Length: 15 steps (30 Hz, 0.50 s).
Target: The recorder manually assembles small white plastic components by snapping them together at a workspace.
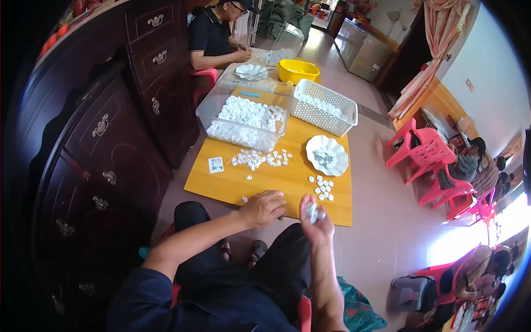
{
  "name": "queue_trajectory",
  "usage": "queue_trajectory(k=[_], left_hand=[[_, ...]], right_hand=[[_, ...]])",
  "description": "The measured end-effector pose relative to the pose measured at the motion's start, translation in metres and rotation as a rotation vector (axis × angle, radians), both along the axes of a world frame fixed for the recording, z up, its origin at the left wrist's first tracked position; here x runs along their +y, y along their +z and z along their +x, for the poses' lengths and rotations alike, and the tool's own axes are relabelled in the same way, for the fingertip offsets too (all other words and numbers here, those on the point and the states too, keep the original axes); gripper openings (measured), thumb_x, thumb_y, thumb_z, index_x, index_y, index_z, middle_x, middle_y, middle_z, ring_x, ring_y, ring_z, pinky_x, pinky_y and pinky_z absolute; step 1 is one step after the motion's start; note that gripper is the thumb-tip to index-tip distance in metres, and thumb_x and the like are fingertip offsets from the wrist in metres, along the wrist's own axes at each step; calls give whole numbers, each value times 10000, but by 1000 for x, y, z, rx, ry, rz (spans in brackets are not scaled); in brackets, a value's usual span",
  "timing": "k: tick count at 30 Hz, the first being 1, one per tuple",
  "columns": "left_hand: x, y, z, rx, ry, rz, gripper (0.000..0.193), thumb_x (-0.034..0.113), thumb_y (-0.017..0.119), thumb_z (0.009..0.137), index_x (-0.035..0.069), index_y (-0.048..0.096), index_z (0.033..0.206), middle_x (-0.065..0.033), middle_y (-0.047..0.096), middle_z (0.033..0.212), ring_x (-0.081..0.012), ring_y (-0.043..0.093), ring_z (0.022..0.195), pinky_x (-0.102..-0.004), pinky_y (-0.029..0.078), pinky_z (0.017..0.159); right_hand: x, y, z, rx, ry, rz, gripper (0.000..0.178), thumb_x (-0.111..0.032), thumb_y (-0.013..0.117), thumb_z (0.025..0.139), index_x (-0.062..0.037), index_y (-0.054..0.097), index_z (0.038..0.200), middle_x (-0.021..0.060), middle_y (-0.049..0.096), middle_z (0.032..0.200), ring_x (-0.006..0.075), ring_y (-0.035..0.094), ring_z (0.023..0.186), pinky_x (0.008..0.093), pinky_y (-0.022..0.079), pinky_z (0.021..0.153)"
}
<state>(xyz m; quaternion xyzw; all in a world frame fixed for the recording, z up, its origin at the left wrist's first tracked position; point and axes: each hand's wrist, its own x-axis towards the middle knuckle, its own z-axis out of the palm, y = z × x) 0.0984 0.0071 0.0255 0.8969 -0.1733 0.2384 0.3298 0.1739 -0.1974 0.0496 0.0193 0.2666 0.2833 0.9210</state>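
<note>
My left hand (261,209) hovers over or rests on the near edge of the wooden table (215,187), palm down with fingers reaching right; nothing shows in it. Close beside it, my right hand (319,226) is turned palm up and cups several small white plastic pieces (313,212). Beyond the left hand lies a loose heap of similar white pieces with dark marks (251,159). A small group of white pieces (323,188) sits above the right hand. Past that group is a white scalloped plate (336,145) holding small greyish parts.
A clear plastic bin (206,110) full of white pieces stands mid-table, beside a white perforated basket (348,119). A yellow basin (310,72) is farther back, where another person (213,41) works. Dark cabinets (119,138) flank the left; pink chairs (423,146) stand right.
</note>
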Motion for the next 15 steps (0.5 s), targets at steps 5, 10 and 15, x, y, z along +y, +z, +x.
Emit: queue_trajectory(k=[5, 10, 15], left_hand=[[1, -23, 4, 106, 23, 80, 312, 276, 667, 915, 13, 690, 1081, -170, 616, 1231, -355, 589, 1142, -426, 497, 961], [-7, -33, -2, 42, 77, 70, 358, 272, 676, 902, 34, 653, 1169, -154, 594, 1288, -339, 537, 1234, -449, 450, 1032], [-2, -39, -2, 27, 89, 72, 370, 262, 689, 887, 49, 644, 1186, -155, 603, 1298, -333, 559, 1219, -449, 457, 1035]], right_hand=[[41, 27, 140, -128, -65, -122, 418, -273, 301, 1091, 47, 480, 1290, 193, 581, 1187, 350, 582, 1108, 508, 522, 995], [62, 62, 289, -132, -105, -161, 397, -294, 304, 1055, -20, 589, 1089, 139, 556, 869, 253, 550, 799, 466, 544, 851], [118, 146, 373, -413, -50, -716, 681, -486, 309, 1039, 2, 246, 1509, 177, 372, 1491, 340, 375, 1352, 534, 260, 1130]])
